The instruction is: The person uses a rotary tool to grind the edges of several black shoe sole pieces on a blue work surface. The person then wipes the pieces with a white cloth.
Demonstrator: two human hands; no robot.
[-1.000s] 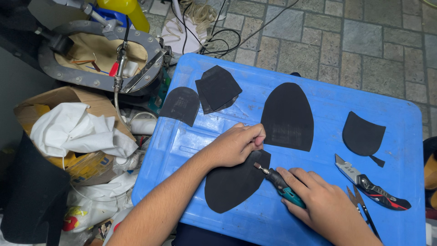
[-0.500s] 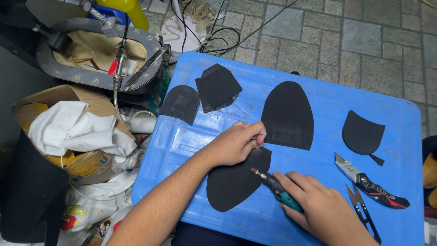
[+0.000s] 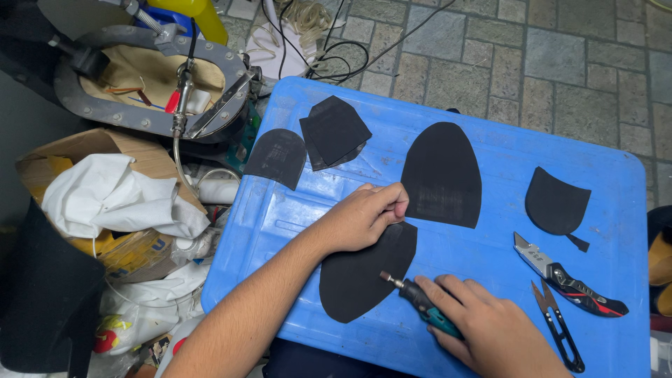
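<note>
While my left hand (image 3: 364, 217) presses flat and open on the black sole-shaped rubber sheet (image 3: 364, 273), my right hand (image 3: 490, 329), at four o'clock, grips a small teal rotary tool (image 3: 420, 308) touching the sheet.

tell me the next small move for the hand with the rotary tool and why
Probably ease the rotary tool tip down and left onto the black sole piece. The right hand holds the tip just above it, while the left hand pins its top edge to the blue lid.

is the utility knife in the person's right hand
No, the right hand grips a small rotary tool; the utility knife lies on the blue lid.
</note>
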